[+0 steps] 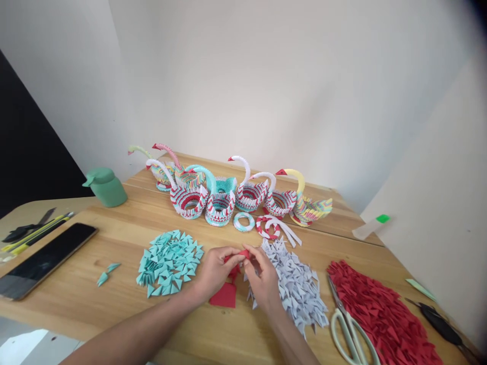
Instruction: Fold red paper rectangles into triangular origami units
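Note:
Over the middle of the table, my left hand (pixel 217 271) and my right hand (pixel 263 276) meet at a small red piece of paper (pixel 244 253). Fingertips of both hands pinch it, and its exact shape is partly covered by them. Below lies a flat red paper sheet (pixel 224 295), with more red paper just above it. To the left of my left hand spreads a heap of folded teal paper triangles (pixel 169 261). A heap of pale lavender triangles (pixel 299 286) lies beside and partly under my right hand.
Several folded-paper swans (pixel 222 203) stand at the back, with a teal-and-white ring (pixel 244 221) and a red-and-white ring (pixel 262 228) before them. Scissors (pixel 352 332) rest by red triangles (pixel 384 314) at right. A phone (pixel 45 261) and green pot (pixel 108 188) are at left.

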`<state>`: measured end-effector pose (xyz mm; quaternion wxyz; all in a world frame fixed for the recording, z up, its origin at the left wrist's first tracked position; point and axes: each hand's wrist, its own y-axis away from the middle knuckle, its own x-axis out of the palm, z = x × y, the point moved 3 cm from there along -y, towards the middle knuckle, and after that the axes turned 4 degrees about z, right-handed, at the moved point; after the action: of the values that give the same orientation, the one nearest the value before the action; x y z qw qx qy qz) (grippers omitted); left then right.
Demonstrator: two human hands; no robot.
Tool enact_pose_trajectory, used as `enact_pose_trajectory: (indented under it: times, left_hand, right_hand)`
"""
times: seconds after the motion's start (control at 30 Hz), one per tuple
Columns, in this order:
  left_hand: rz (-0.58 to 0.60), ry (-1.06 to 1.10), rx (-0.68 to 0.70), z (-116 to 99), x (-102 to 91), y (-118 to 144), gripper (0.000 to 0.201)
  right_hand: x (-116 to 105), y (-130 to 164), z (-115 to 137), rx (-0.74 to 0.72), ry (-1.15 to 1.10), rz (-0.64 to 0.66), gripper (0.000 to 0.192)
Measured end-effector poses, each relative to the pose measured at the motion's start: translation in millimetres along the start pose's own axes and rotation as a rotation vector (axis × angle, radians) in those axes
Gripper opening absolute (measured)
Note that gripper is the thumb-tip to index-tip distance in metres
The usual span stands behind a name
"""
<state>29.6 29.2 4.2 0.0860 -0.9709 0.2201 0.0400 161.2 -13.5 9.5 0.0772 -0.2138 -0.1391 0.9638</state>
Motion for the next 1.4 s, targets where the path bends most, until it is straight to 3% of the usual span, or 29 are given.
enact_pose_trajectory:
  times: [0.1,0.2,0.37,0.7,0.87,1.0,1.23,1.4]
  left_hand:
    - [-0.049,0.001,0.0,1,-3.5,-1,0.022]
    - [-0.015,0.07,0.014,-1,-3.2,-2,0.021]
    - [0.017,0.142,0.009,-2,-0.7,-1,0.017]
    - [0.016,0.084,0.023,-5,-0.6,-1,0.022]
    - [-0.025,0.158,-0.024,5,-4.5,-6,0.025]
    - [0.021,0.252,-0.062,8,-2.6,-9,0.024]
    - [-0.021,0.005,0.015,2,-6.4,-5,0.016]
    - [0.023,0.222,-0.045,9,-2.8,-8,0.02]
  right_hand:
    - [4,0,-4,0.073,-0.068,0.012,0.03]
    - [5,-1,-6,0.123,-0.137,0.012,0.03]
    - [2,-1,-6,0.101,-0.12,-0.018,0.03]
    - [1,0,1,0.034,-0.005,-0.035,0.029]
    - [-1,-2,2,0.08,-0.098,0.031,0.031]
    - [-4,-4,-1,0.159,-0.176,0.057,0.029]
    - [-4,-6,2,0.234,-0.294,0.025,0.029]
    - [-4,-7,5,0.221,-0.31,0.02,0.027]
